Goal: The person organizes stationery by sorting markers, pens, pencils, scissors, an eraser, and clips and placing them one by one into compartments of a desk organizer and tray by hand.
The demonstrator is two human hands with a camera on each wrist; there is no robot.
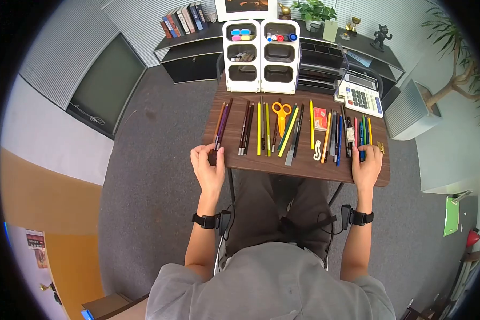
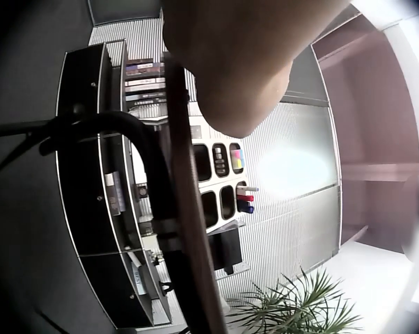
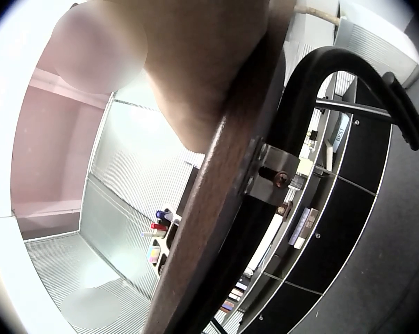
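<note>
My left hand (image 1: 208,169) rests at the desk's front left edge, its fingertips by the lower ends of brown and purple pencils (image 1: 222,125). At the front right, my right hand (image 1: 366,166) lies with its fingers over the lower ends of blue and green pens (image 1: 362,133), the thumb near a pink pencil (image 1: 356,128). Between the hands lie rows of pencils, orange scissors (image 1: 281,118), a red and white box (image 1: 320,119) and a small white object (image 1: 317,150). The left wrist view shows part of a hand (image 2: 244,69) above the desk edge; the right wrist view likewise (image 3: 195,76).
A white organizer (image 1: 260,56) with markers stands at the desk's back. A calculator (image 1: 361,96) sits at the back right beside a black tray rack (image 1: 320,66). A gold clip (image 1: 381,146) lies by the right edge. Behind the desk is a shelf (image 1: 192,40) with books.
</note>
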